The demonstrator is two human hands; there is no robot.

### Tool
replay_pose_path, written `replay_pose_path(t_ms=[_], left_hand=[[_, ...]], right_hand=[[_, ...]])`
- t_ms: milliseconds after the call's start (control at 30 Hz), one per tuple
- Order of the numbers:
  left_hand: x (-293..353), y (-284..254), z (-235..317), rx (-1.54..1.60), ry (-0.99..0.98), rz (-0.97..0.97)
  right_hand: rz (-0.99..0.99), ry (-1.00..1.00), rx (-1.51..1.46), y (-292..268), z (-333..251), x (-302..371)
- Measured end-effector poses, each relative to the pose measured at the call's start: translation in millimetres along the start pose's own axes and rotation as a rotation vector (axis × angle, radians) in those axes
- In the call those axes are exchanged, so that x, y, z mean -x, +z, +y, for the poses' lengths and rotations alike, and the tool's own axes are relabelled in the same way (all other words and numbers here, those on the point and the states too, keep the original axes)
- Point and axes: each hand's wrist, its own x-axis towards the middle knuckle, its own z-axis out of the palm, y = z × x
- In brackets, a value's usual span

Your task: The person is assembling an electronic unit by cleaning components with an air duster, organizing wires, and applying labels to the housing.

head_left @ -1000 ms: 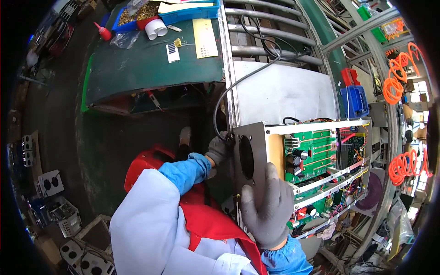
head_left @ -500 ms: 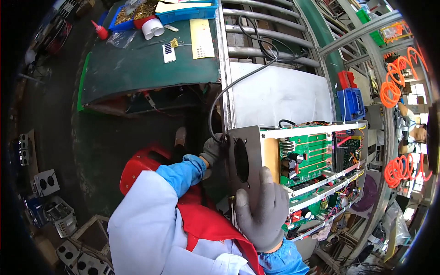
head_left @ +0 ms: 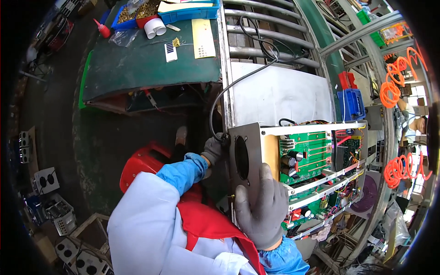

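Observation:
An upright electrical unit with a grey metal end panel (head_left: 252,151) stands in front of me, its side uncovered so that green circuit boards (head_left: 311,153) show. A thick black cable (head_left: 220,98) arches down to the outer face of that panel. Where it meets the panel, my left hand (head_left: 212,150), in a grey glove, is closed at the cable's end; its fingertips are partly hidden. My right hand (head_left: 263,213), gloved too, rests against the panel's near edge, thumb and forefinger apart on either side of the edge. The panel has a round dark opening (head_left: 241,158).
Behind the unit lie a pale flat board (head_left: 282,94) and metal rollers (head_left: 270,30). To the left is a green bench (head_left: 151,68) bearing parts bins (head_left: 188,14). A red stool (head_left: 142,162) stands beside me. Orange coiled hoses (head_left: 389,94) hang at right, where another person (head_left: 408,121) shows.
My view has shifted very slightly. Both hands keep their places at the panel, and the cable and the unit look unmoved.

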Motion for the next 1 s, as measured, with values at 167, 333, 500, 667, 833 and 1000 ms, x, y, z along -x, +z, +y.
replay_pose_path(t_ms=[167, 333, 500, 667, 833, 1000], left_hand=[[13, -15, 39, -0.042, -0.050, -0.073], [6, -45, 80, -0.061, -0.413, -0.615], [18, -19, 36, -0.010, -0.080, -0.225], [11, 2, 7, -0.168, -0.020, -0.038], [2, -24, 39, -0.063, -0.295, -0.606], [8, -37, 76, -0.063, -0.496, -0.546]], right_hand=[[0.040, -0.016, -0.005, 2, 8, 3], [0.035, -0.017, -0.031, 1, 7, 3], [0.008, 0.031, -0.007, -1, 4, 1], [0.020, 0.003, -0.013, -1, 5, 3], [0.035, -0.009, -0.027, 2, 6, 4], [0.017, 0.015, -0.010, -2, 1, 2]])
